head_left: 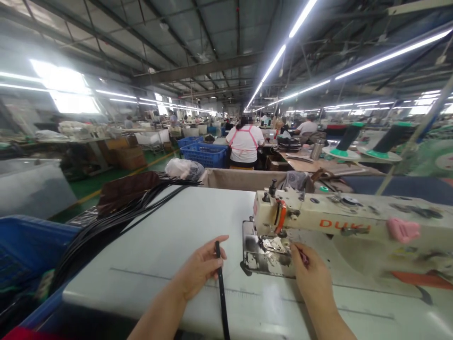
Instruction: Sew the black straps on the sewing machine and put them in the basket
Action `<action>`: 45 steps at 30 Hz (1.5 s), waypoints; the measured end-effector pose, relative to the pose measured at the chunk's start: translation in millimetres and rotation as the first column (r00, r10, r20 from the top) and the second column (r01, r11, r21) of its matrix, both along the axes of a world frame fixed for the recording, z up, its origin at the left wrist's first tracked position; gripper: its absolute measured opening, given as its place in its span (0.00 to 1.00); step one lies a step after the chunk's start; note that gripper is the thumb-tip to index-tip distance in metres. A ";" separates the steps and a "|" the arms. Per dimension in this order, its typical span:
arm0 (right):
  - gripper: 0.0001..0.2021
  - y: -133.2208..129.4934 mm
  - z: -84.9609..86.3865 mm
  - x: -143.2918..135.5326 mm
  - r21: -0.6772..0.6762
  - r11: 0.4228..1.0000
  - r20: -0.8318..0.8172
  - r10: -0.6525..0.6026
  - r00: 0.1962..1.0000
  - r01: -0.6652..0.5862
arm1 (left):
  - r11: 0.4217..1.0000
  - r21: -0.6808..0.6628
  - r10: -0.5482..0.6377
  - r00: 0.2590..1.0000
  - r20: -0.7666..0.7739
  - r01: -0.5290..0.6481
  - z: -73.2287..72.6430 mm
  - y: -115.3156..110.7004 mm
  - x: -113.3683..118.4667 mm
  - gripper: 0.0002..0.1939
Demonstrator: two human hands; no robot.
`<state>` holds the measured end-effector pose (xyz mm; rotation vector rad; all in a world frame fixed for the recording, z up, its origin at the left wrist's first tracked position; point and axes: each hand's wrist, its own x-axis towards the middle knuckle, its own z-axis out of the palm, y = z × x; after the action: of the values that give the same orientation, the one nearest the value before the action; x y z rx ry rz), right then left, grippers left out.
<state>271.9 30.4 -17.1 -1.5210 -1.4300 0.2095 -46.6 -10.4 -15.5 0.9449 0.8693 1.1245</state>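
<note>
A narrow black strap [221, 295] is pinched between the thumb and fingers of my left hand [204, 262]. One end stands up past the thumb, and the rest runs down off the bottom of the view. My right hand [312, 277] is closed beside the metal needle plate [269, 262] of the cream sewing machine [318, 217]. Something small and dark pink [304, 258] shows between its fingers, too little of it to name. The strap is apart from the presser foot area.
Long black straps [116, 226] lie bundled over the left side of the white table [177, 212], near a blue crate [31, 250]. Thread cones [348, 139] stand behind the machine. Ahead, a person in a white top [244, 144] sits facing away, next to a blue basket [205, 153].
</note>
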 end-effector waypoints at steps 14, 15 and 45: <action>0.28 -0.3 7.0 -2.2 -0.077 0.997 0.004 -0.023 1.000 0.023 | 1.000 -0.003 -0.016 1.000 0.008 0.016 -2.3 0.6 0.1 0.35; 0.28 -0.3 7.8 -2.4 -0.081 0.996 -0.005 -0.028 1.000 0.027 | 1.000 -0.001 -0.018 1.000 0.005 0.018 -2.6 0.7 -0.2 0.35; 0.28 -0.9 6.1 -0.4 -0.093 0.996 0.030 -0.008 1.000 0.010 | 1.000 -0.015 -0.019 1.000 -0.013 0.019 1.0 0.4 0.1 0.38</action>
<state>271.5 29.5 -11.0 -1.6118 -1.4537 0.2523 -46.5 -10.1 -14.5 0.9469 0.8762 1.0950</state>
